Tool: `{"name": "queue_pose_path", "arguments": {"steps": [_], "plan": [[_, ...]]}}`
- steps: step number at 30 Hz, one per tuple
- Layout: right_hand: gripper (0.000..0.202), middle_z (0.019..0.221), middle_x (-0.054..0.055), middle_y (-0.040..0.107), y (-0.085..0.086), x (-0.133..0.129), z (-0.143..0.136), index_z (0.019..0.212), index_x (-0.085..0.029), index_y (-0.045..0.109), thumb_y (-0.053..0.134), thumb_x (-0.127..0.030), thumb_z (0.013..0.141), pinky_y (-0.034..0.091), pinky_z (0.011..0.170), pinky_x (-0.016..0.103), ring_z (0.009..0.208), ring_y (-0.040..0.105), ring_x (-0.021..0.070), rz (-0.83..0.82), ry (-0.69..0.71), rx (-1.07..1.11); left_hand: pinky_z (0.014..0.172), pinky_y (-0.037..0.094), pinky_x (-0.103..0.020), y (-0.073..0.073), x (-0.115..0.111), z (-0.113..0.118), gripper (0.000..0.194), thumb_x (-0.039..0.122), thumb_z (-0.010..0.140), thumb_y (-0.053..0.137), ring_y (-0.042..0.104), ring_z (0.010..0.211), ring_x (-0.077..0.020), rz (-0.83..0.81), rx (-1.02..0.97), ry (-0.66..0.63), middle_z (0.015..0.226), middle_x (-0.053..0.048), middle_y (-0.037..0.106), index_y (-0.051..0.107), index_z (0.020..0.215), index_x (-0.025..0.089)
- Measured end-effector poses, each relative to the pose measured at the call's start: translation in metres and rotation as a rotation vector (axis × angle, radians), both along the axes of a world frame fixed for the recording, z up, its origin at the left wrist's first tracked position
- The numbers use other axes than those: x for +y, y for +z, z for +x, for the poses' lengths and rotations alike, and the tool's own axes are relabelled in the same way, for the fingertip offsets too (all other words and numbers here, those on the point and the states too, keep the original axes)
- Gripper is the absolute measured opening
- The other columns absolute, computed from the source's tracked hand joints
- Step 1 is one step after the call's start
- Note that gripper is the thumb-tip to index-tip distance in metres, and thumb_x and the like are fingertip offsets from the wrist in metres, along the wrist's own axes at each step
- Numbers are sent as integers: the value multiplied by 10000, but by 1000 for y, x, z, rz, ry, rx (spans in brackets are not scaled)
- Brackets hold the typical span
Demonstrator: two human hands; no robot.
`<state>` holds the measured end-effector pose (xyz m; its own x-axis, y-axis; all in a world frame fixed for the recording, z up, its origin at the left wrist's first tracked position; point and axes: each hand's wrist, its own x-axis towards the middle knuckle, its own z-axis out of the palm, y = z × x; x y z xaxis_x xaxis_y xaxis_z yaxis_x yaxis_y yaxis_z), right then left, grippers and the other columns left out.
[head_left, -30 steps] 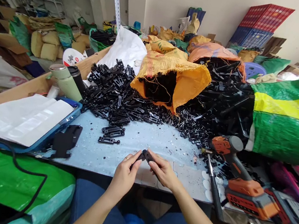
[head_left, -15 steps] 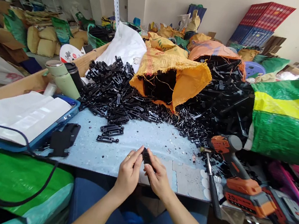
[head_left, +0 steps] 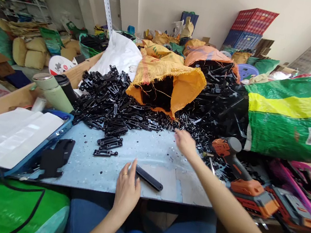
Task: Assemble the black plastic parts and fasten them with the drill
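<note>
A long black bar (head_left: 150, 178) lies on the blue tabletop (head_left: 83, 164) close to the front edge. My left hand (head_left: 128, 187) rests at the bar's left end, fingers apart, with its thumb side beside the bar. Further up, my right hand (head_left: 185, 142) reaches to the near edge of a pile of small screws and black parts (head_left: 193, 128). Its fingers are bent together at the pile, and anything between the fingertips is too small to make out. Several assembled black links (head_left: 108, 146) lie left of centre, below a heap of similar links (head_left: 110, 103).
An orange cordless drill (head_left: 246, 186) lies at the right, partly behind my right forearm. An open orange sack (head_left: 162, 74) and a green-yellow sack (head_left: 291, 114) stand behind. At the left are a blue basket (head_left: 67, 122), a green bottle (head_left: 54, 92) and a black plate (head_left: 56, 158).
My hands have parted. The black piece they held between them is out of their joint hold, and a bar lies on the table. My right hand has moved forward to the screws; the view has shifted.
</note>
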<state>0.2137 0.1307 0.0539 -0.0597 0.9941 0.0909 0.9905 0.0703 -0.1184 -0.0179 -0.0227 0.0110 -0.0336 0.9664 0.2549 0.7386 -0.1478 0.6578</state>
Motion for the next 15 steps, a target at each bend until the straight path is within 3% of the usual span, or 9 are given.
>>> {"name": "queue_pose_path", "arguments": {"steps": [1, 2, 5, 9, 15], "plan": [[384, 1216, 140, 510, 9, 25, 17, 1287, -197, 455, 287, -231, 943, 434, 815, 340, 1111, 451, 245, 19, -91, -185, 970, 339, -529, 3, 2, -1, 526, 102, 810, 417, 411, 1207, -296, 32, 137, -104, 1277, -137, 473, 400, 1323, 216], [374, 1225, 182, 489, 18, 48, 32, 1241, -141, 497, 290, -171, 930, 408, 849, 392, 1160, 401, 287, 27, -137, -235, 1006, 272, -560, 7, 5, -1, 547, 53, 786, 404, 390, 1223, -287, 39, 251, -226, 1269, -110, 488, 433, 1298, 246], [298, 1169, 228, 511, 33, 101, 64, 1073, -63, 594, 353, -103, 902, 352, 906, 457, 1176, 380, 321, -15, -171, -307, 1023, 216, -581, 18, 15, 3, 518, -9, 770, 355, 528, 1034, -226, 23, 452, -491, 1015, -59, 619, 547, 1171, 256], [256, 1111, 106, 559, 27, 130, 77, 1089, -123, 561, 512, -264, 881, 439, 860, 415, 1014, 532, 215, -128, -160, -355, 947, 352, -498, 22, 21, 7, 470, -10, 779, 351, 567, 847, -197, 45, 537, -425, 914, -66, 626, 552, 1156, 186], [317, 1137, 85, 540, 14, 130, 76, 1142, -141, 521, 517, -319, 879, 478, 822, 396, 976, 554, 192, -138, -125, -416, 795, 436, -389, 20, 18, 3, 453, -5, 785, 361, 563, 850, -221, 43, 567, -340, 906, -80, 624, 555, 1161, 157]]}}
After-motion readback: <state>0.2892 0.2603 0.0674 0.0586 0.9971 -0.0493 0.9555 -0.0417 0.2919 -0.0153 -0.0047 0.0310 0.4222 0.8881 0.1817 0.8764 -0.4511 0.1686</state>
